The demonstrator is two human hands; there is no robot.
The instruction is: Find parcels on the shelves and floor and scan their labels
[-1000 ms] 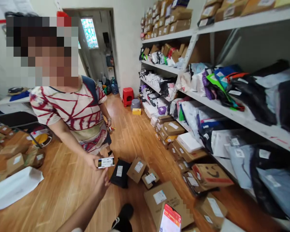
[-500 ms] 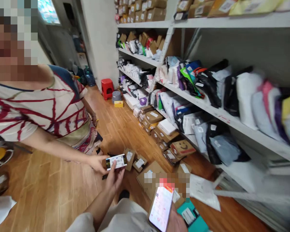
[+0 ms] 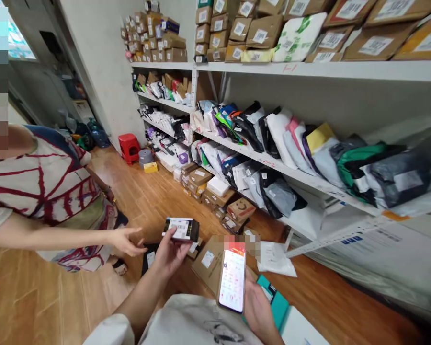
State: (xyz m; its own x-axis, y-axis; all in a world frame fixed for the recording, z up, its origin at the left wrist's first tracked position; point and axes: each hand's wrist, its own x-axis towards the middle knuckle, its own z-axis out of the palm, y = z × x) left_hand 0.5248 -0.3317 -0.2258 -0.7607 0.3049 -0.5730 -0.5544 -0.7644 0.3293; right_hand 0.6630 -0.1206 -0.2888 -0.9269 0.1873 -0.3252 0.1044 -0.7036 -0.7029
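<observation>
My left hand (image 3: 172,256) grips a small black box (image 3: 181,228) with a white barcode label on its top, thumb over the label. In my right hand (image 3: 260,306) is a smartphone (image 3: 232,278), held upright with its lit screen facing me. A co-worker's hand (image 3: 127,240) reaches out to the left of the box, fingers apart and not touching it. Under the box and phone, a large cardboard box (image 3: 204,268) lies on the floor, partly hidden. By my right hand is a teal box (image 3: 278,302).
White shelves (image 3: 283,160) along the right carry many bagged parcels and labelled cartons. Small cartons (image 3: 201,177) line the floor below them. A white bag (image 3: 276,258) lies near the shelf leg. A red stool (image 3: 128,147) stands by the wall.
The co-worker's hand has let go of the small box and drawn back left; only my left hand holds it now. The view has swung right, showing more shelving.
</observation>
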